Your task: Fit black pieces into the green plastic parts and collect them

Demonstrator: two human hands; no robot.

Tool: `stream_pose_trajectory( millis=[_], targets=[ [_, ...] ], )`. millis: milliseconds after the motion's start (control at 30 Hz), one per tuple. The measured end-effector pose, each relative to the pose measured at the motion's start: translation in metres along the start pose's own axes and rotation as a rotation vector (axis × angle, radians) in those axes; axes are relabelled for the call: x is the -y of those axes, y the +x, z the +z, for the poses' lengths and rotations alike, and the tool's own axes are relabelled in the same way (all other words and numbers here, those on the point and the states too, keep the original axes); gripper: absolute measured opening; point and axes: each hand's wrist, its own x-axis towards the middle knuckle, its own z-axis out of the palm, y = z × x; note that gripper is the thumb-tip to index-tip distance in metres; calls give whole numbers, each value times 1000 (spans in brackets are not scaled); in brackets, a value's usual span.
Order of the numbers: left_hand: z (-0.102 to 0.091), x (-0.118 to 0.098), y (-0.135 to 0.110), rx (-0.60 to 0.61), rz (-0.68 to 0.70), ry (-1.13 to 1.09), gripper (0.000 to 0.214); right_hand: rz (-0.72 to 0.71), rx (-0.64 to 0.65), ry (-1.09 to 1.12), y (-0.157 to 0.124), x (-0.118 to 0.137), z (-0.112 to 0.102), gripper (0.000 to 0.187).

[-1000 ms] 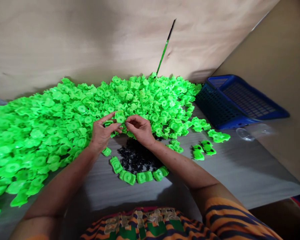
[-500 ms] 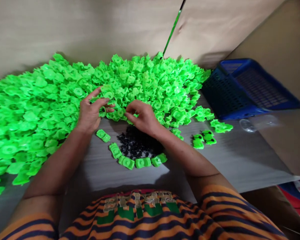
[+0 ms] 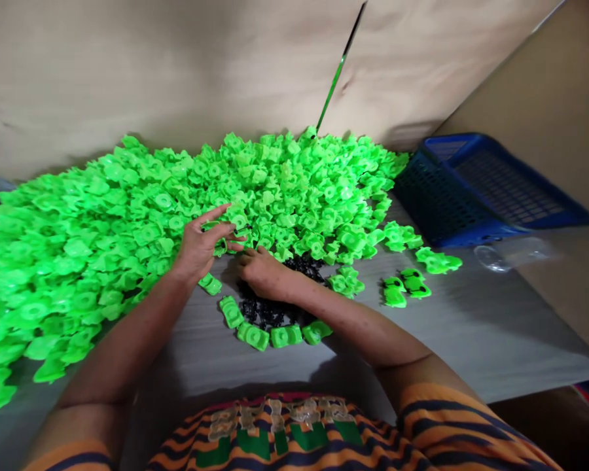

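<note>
At the near edge of the green heap (image 3: 127,216), two bare hands work close together, near one another but apart. The left hand (image 3: 199,245) pinches a green car body (image 3: 237,214) between thumb and fingers, tilted up over the edge of the pile, with specks of black showing by the thumb. The right hand (image 3: 264,271) curls its fingers downward over the black parts (image 3: 265,314), which look like little wheel sets; its fingertips are hidden from where I stand, so I cannot tell whether it grips one.

I'd judge the step as fitting black pieces to that body, with the right hand getting a part from the tangle. To my mind, the next move calls for separating a single part cleanly and keeping the left pinch steady while it is lined up.

A curved row of car bodies (image 3: 253,336) lies along the near side of the black parts, on the grey table (image 3: 412,353). As for writing, I can read no brand or label on the toys or the blue basket (image 3: 442,203); the green blocks on the striped shirt (image 3: 275,454) make no legible word.
</note>
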Motion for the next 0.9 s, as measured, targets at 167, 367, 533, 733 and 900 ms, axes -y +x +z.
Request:
stream_pose_trajectory(
  millis=[167,367,533,733,900],
  targets=[
    [0,2,1,-28,7,5,62,-34,-119,154,-7,-8,-4,23],
    [1,2,0,-67,19,-4,54,-51,-565,638,-25,-31,-16,22],
    [6,4,-8,30,-35,8,51,150,-819,904,-20,-47,-14,14],
    [10,10,-14,63,-40,45,54,196,-923,982,-10,-48,-7,6],
    [10,12,-13,85,-28,75,62,167,-1026,787,-8,-42,-3,9]
  ],
)
